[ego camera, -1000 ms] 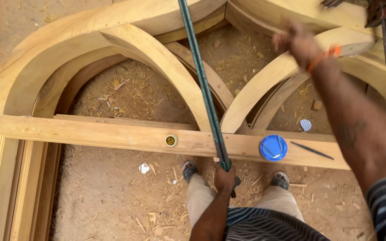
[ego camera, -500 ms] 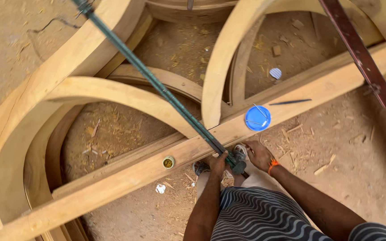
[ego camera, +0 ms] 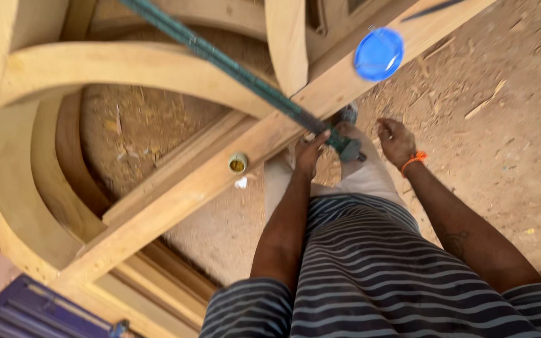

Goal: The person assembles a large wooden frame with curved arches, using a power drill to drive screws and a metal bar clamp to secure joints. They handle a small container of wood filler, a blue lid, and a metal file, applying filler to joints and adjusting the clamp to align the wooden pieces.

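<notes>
Arched timber frame [ego camera: 126, 66] lies flat on the sawdust floor [ego camera: 508, 144]; a straight wooden rail [ego camera: 208, 181] crosses it on a diagonal, lower left to upper right.

Long green bar clamp [ego camera: 233, 66] runs from upper left down to its head just past the rail's near edge, long axis crossing the rail.

Left hand [ego camera: 311, 153]: fingers curled about the bar's lower end, right at the clamp head.

Right hand [ego camera: 396, 141], orange wristband: loosely cupped, holding nothing, just beside the head on its right, not touching. Left hand is the nearer.

Blue round lid [ego camera: 378, 54] rests on the rail, further along. Small brass-coloured cap [ego camera: 237, 163] sits on the rail, left of the hands.
</notes>
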